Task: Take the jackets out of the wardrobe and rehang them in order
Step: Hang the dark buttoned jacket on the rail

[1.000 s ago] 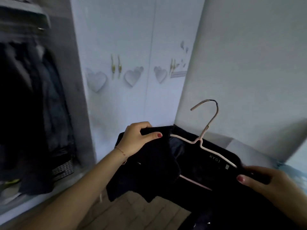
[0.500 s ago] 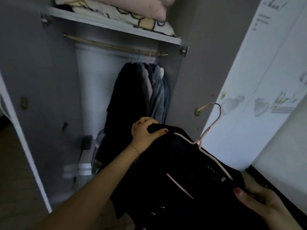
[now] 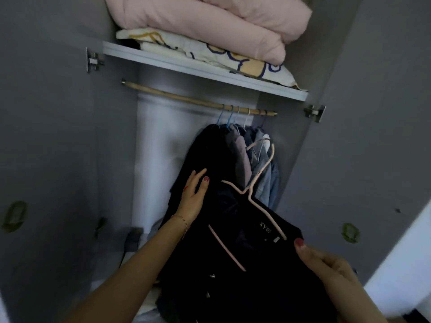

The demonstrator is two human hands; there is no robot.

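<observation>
A black jacket [image 3: 251,259] on a thin pale-pink wire hanger [image 3: 253,194] is held low in front of the open wardrobe, tilted so that its collar end points up and away toward the hanging clothes. The hanger's hook [image 3: 265,148] rises in front of the garments on the rail and does not reach the rail. White letters on the inside of the collar read "XYGJ" [image 3: 265,227], with a small pale tag just beside them.

The right hand [image 3: 326,264] comes in from the lower right, its forearm running off the bottom edge. Its thumb, with a red-painted nail, presses on top of the jacket's shoulder near the hanger's right end, pinching the fabric; the other fingers are under the cloth and cannot be seen.

The left hand [image 3: 193,197] reaches up from the lower left on a bare forearm with a thin bracelet at the wrist. Its fingers are straight and spread loosely, released, lying against the jacket's upper left edge; the nails are red.

Behind, a row of dark, grey and denim-blue jackets [image 3: 242,159] hangs bunched at the right end of a light wooden rail [image 3: 186,99], on blue and white hooks. Above the rail a white shelf [image 3: 186,64] carries a folded pink quilt [image 3: 210,22] on top of a cream patterned blanket [image 3: 233,59]. The grey wardrobe doors [image 3: 361,136] stand open at either side.
</observation>
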